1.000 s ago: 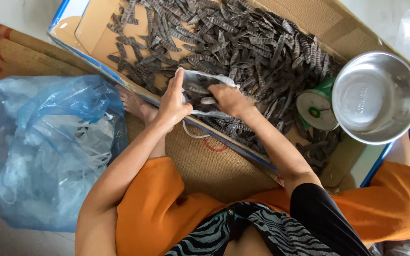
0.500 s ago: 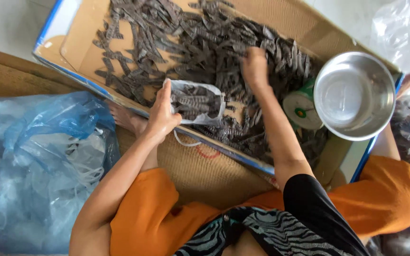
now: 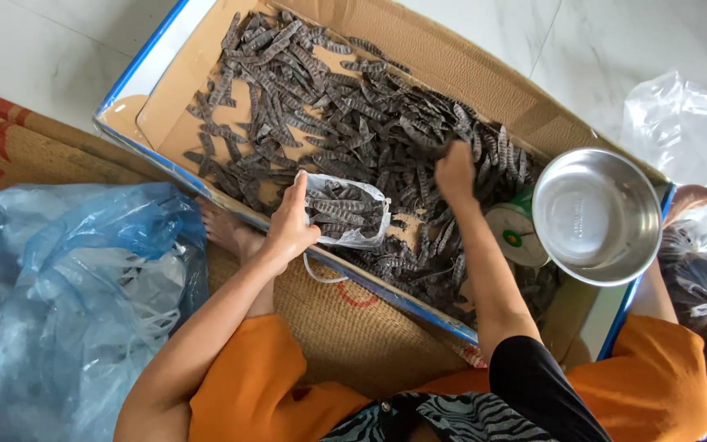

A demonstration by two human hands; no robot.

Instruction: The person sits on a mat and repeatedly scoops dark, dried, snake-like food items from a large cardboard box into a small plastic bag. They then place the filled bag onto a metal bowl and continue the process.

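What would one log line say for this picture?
left hand: holds clear bag of dark pods | right hand: on loose pods | cardboard box | steel bowl

Bare arms, bare left hand (image 3: 288, 232) and right hand (image 3: 455, 172). Orange trousers (image 3: 263, 385); black-and-grey zebra-striped top (image 3: 452, 419); black sleeve (image 3: 533, 385). Bare foot (image 3: 227, 232).

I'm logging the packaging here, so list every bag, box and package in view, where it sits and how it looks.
Small clear plastic bag: held open by the left hand, part filled with dark pods.
Cardboard box: flat, brown, blue-edged, strewn with dark pods; the right hand reaches into them.
Blue plastic bag: left, crumpled, translucent.
Clear bags: right edge, crinkled.
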